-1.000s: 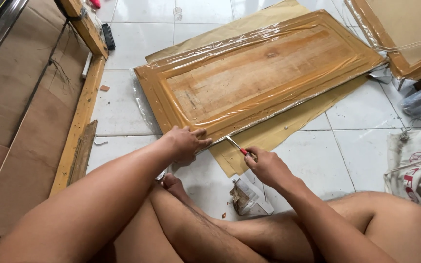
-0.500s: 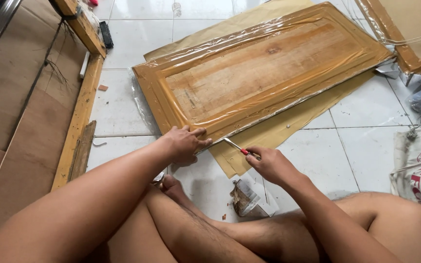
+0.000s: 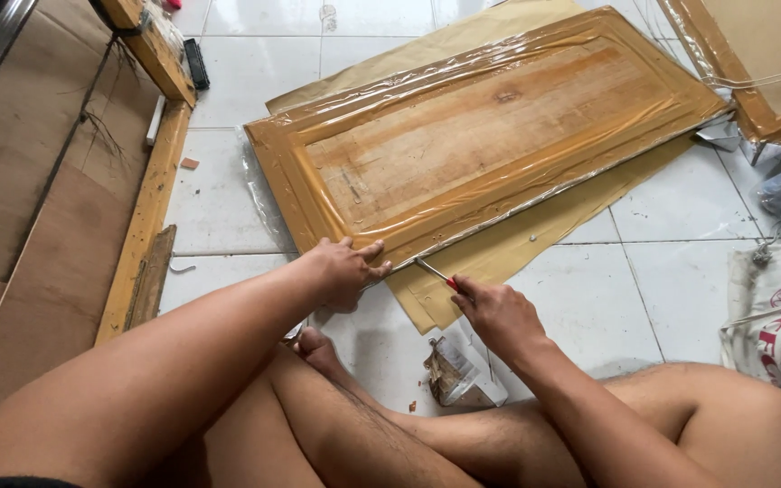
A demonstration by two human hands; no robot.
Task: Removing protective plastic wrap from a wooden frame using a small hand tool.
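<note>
A wooden cabinet door panel (image 3: pixel 490 136) wrapped in clear plastic film lies on brown paper (image 3: pixel 517 248) on the white tiled floor. My left hand (image 3: pixel 345 269) presses on the panel's near corner, fingers spread over its edge. My right hand (image 3: pixel 497 312) grips a small red-handled tool (image 3: pixel 436 273), likely a screwdriver, whose metal tip points at the panel's near edge next to my left fingers. My bare legs are folded below both hands.
A crumpled paper packet (image 3: pixel 458 375) lies by my foot. A wooden frame (image 3: pixel 142 226) and plywood sheets (image 3: pixel 20 199) run along the left. A second wrapped panel (image 3: pixel 761 63) sits top right, and a white cloth bag (image 3: pixel 775 316) lies at right.
Both hands stay at the panel's near corner; the tool tip has shifted only slightly along the edge. The view has drifted a little.
</note>
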